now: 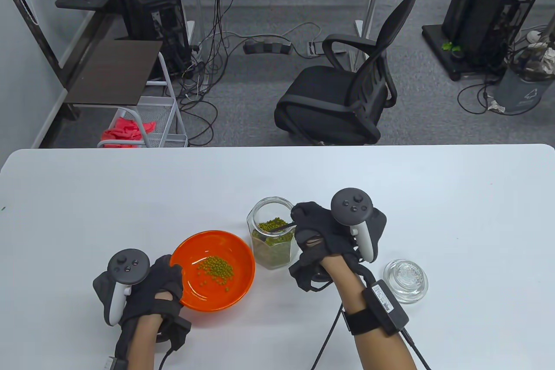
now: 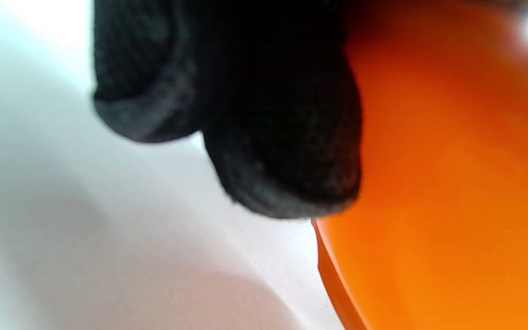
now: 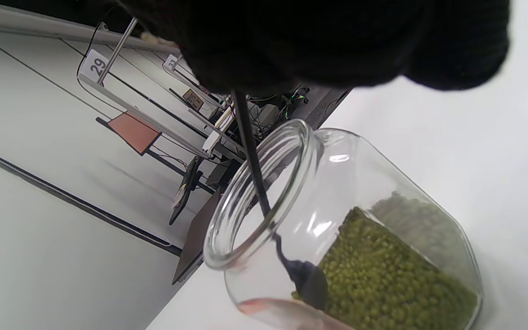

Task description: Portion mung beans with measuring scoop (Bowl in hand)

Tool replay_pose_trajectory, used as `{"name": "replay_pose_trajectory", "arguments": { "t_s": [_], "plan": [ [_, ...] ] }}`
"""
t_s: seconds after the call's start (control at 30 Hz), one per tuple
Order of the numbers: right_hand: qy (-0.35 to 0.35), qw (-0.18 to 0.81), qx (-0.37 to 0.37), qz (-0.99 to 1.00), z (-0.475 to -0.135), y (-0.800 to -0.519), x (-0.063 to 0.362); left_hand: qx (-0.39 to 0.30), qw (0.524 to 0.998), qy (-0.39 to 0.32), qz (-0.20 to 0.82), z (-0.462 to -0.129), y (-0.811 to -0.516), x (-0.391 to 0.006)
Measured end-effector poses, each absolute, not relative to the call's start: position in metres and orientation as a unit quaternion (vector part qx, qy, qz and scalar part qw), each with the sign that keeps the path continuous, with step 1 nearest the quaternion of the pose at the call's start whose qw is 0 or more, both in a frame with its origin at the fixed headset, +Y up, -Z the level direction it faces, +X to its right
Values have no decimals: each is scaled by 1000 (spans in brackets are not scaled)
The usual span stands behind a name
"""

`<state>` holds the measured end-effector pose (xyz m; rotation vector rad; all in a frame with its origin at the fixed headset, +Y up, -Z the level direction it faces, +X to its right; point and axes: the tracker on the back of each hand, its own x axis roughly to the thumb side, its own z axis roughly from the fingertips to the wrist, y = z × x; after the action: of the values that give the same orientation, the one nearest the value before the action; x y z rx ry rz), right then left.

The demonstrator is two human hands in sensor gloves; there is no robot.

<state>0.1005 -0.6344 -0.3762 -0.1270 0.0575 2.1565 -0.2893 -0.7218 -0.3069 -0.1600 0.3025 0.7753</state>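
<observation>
An orange bowl (image 1: 190,257) with a small heap of mung beans (image 1: 215,269) sits on the white table (image 1: 433,196). My left hand (image 1: 167,276) grips its left rim; in the left wrist view my gloved fingers (image 2: 287,151) lie against the orange wall (image 2: 452,183). A glass jar (image 1: 272,232) partly full of mung beans (image 3: 383,270) stands just right of the bowl. My right hand (image 1: 303,224) holds a thin dark measuring scoop (image 3: 307,282) by its handle (image 3: 250,151). The scoop's head is inside the jar at the edge of the beans.
A round glass jar lid (image 1: 405,279) lies on the table right of my right wrist. A black office chair (image 1: 347,92) stands beyond the table's far edge. A wire cart (image 1: 143,122) with red cloth is at the far left.
</observation>
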Motion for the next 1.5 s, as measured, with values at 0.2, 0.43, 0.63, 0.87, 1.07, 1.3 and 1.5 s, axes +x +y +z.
{"name": "replay_pose_trajectory", "arguments": {
  "t_s": [0.2, 0.43, 0.63, 0.87, 1.07, 1.3, 1.5],
  "plan": [
    [32, 512, -70, 855, -375, -642, 114, -78, 912, 146, 376, -307, -722, -289],
    [38, 537, -81, 839, -372, -649, 123, -78, 912, 146, 375, -307, -722, -289],
    [41, 554, -89, 827, -370, -655, 130, -79, 912, 146, 374, -307, -722, -288],
    [40, 573, -95, 813, -367, -658, 136, -80, 913, 146, 374, -307, -722, -288],
    [39, 592, -102, 799, -363, -661, 144, -79, 912, 145, 375, -307, -722, -288],
    [26, 612, -110, 783, -353, -657, 156, -79, 912, 144, 375, -307, -722, -288],
    [12, 628, -117, 769, -344, -655, 168, -79, 913, 142, 375, -307, -722, -287]
  ]
}}
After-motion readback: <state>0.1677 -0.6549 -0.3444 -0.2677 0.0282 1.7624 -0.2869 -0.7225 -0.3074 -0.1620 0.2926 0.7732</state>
